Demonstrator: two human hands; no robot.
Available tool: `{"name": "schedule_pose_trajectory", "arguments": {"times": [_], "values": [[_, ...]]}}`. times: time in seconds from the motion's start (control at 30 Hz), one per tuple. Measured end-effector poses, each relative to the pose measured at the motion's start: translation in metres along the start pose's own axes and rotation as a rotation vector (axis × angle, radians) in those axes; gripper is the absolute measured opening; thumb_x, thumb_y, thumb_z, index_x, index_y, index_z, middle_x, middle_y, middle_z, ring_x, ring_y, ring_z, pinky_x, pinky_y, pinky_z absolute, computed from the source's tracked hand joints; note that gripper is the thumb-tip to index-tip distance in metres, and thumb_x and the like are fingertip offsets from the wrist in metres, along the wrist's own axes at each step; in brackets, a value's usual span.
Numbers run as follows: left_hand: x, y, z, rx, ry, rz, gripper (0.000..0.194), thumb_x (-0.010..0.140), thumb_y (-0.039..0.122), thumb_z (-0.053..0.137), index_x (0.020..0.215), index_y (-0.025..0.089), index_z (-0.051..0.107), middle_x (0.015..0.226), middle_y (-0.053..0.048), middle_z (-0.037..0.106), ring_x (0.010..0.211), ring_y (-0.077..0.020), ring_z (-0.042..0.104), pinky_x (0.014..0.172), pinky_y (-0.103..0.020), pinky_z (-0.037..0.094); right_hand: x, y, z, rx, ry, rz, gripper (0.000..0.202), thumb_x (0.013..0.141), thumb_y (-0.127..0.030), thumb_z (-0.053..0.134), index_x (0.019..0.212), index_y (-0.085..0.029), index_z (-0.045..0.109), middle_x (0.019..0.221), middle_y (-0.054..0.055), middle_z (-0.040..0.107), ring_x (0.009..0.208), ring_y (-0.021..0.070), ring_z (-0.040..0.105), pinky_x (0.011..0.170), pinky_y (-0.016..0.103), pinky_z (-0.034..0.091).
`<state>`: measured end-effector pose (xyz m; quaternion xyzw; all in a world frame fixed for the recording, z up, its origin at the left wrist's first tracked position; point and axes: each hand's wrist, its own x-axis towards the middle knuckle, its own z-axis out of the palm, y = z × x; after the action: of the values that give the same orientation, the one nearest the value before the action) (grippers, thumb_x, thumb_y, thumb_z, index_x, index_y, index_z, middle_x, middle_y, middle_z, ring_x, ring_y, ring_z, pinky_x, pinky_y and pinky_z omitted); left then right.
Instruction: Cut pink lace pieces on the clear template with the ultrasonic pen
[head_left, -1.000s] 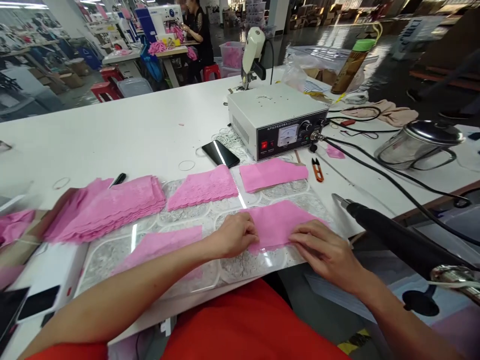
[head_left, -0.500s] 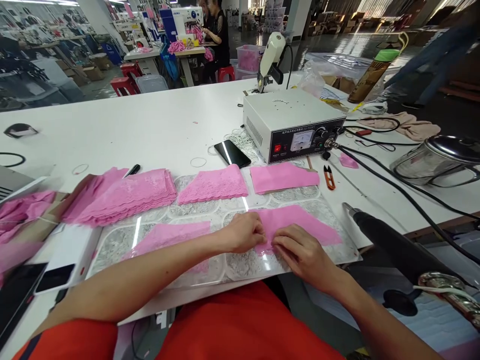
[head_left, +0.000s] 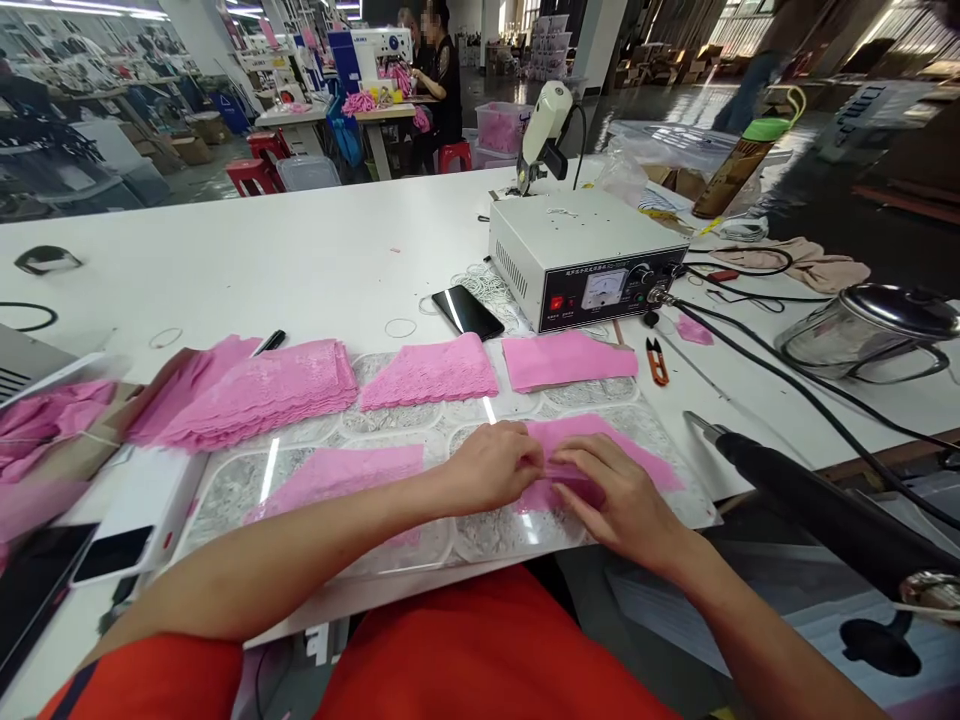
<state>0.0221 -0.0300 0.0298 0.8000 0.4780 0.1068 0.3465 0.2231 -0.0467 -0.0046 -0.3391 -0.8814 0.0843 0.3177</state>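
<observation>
A flat pink fabric piece [head_left: 630, 450] lies on the clear, grey-patterned mat [head_left: 480, 535] in front of me. Over its left part, my left hand [head_left: 495, 465] is closed with its fingers curled; whatever the fingertips pinch is hidden. My right hand [head_left: 622, 495] faces it from the right, its thumb apart from the fingers above the same fabric. The two hands' fingertips almost meet. Under my left forearm, another pink piece [head_left: 352, 470] is partly covered. Behind the hands lie a stack of pink lace pieces [head_left: 431, 375] and a plain pink stack [head_left: 566, 360].
Farther left is a thicker lace stack [head_left: 277, 390]. A metal control box [head_left: 592, 270] stands behind a phone [head_left: 469, 312]. Orange thread snips [head_left: 657, 362] lie right of the mat. A black handheld tool [head_left: 795, 495] with a metal tip juts in, its cable crossing the table.
My left hand has shifted slightly right, its fingertips nearer my right hand. My right hand has lifted a little, its thumb and fingers spreading from a pinch. The camera view has shifted slightly.
</observation>
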Motion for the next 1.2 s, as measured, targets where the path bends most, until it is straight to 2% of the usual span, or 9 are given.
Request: {"name": "schedule_pose_trajectory", "arguments": {"times": [0.1,0.23,0.43,0.57,0.7,0.8,0.93,1.03,1.2], "values": [[0.000,-0.004,-0.001,-0.063,0.036,-0.018,0.011,0.082,0.018,0.061,0.073,0.019,0.068,0.081,-0.001,0.063,0.081,-0.0161,0.058,0.073,-0.025,0.043,-0.011,0.015,-0.008,-0.184,-0.030,0.063,0.018,0.086,-0.016,0.055,0.103,-0.019,0.062,0.101,0.009,0.065,0.094,0.0217,0.062,0.076,0.034,0.055],[-0.004,-0.012,0.001,-0.160,0.071,-0.038,0.011,0.077,0.017,0.061,0.068,0.018,0.067,0.077,0.000,0.062,0.075,-0.0146,0.056,0.068,-0.025,0.042,-0.019,0.035,-0.016,-0.426,-0.034,0.209,0.020,0.085,-0.011,0.050,0.090,-0.020,0.067,0.093,0.006,0.066,0.078,0.0175,0.065,0.058,0.026,0.050],[-0.008,-0.023,0.003,-0.433,0.027,-0.064,0.012,0.076,0.023,0.062,0.067,0.016,0.064,0.071,-0.001,0.063,0.070,-0.0151,0.057,0.067,-0.026,0.044,0.017,0.029,-0.012,-0.466,0.077,0.177,0.019,0.086,-0.012,0.050,0.090,-0.020,0.067,0.089,0.003,0.071,0.064,0.0141,0.065,0.051,0.026,0.048],[-0.026,-0.035,-0.011,-0.754,-0.001,-0.179,0.049,0.088,0.057,0.044,0.084,0.012,0.064,0.081,-0.008,0.069,0.078,-0.0183,0.065,0.073,-0.031,0.052,0.061,-0.003,0.003,-0.273,0.155,-0.022,0.021,0.087,-0.009,0.048,0.092,-0.020,0.066,0.090,0.005,0.071,0.077,0.0161,0.067,0.065,0.028,0.053],[-0.065,-0.057,-0.033,-1.050,-0.002,-0.335,0.077,0.076,0.083,0.036,0.087,0.011,0.061,0.084,-0.014,0.069,0.079,-0.0231,0.068,0.073,-0.038,0.054,0.101,-0.052,0.037,-0.064,0.036,-0.285,0.022,0.088,-0.007,0.048,0.084,-0.019,0.065,0.085,0.006,0.069,0.076,0.0151,0.065,0.065,0.026,0.051],[-0.099,-0.076,-0.046,-1.199,0.046,-0.448,0.072,0.068,0.084,0.046,0.072,0.013,0.057,0.071,-0.009,0.065,0.069,-0.0207,0.065,0.066,-0.035,0.054,0.120,-0.095,0.070,0.096,-0.121,-0.487,0.025,0.089,-0.009,0.047,0.071,-0.018,0.062,0.075,0.004,0.066,0.069,0.0141,0.061,0.061,0.026,0.049],[-0.140,-0.098,-0.051,-1.137,0.171,-0.494,0.048,0.063,0.061,0.069,0.067,0.015,0.055,0.063,-0.002,0.059,0.061,-0.0131,0.057,0.057,-0.025,0.046,0.131,-0.128,0.097,0.334,-0.219,-0.633,0.025,0.088,-0.005,0.044,0.090,-0.016,0.066,0.093,0.006,0.071,0.085,0.0144,0.066,0.073,0.026,0.055],[-0.160,-0.108,-0.051,-1.029,0.203,-0.518,0.034,0.062,0.044,0.074,0.069,0.015,0.058,0.062,0.001,0.057,0.056,-0.0112,0.052,0.050,-0.022,0.039,0.132,-0.116,0.094,0.440,-0.209,-0.434,0.023,0.088,-0.008,0.048,0.098,-0.019,0.067,0.102,0.006,0.071,0.091,0.0141,0.067,0.076,0.025,0.056],[-0.175,-0.113,-0.057,-0.786,0.229,-0.523,0.022,0.069,0.033,0.064,0.060,0.016,0.054,0.057,0.004,0.047,0.052,-0.0090,0.041,0.047,-0.021,0.027,0.115,-0.067,0.073,0.251,-0.343,0.120,0.012,0.085,-0.023,0.056,0.087,-0.021,0.068,0.074,0.001,0.068,0.054,0.0111,0.058,0.049,0.024,0.048]]}}
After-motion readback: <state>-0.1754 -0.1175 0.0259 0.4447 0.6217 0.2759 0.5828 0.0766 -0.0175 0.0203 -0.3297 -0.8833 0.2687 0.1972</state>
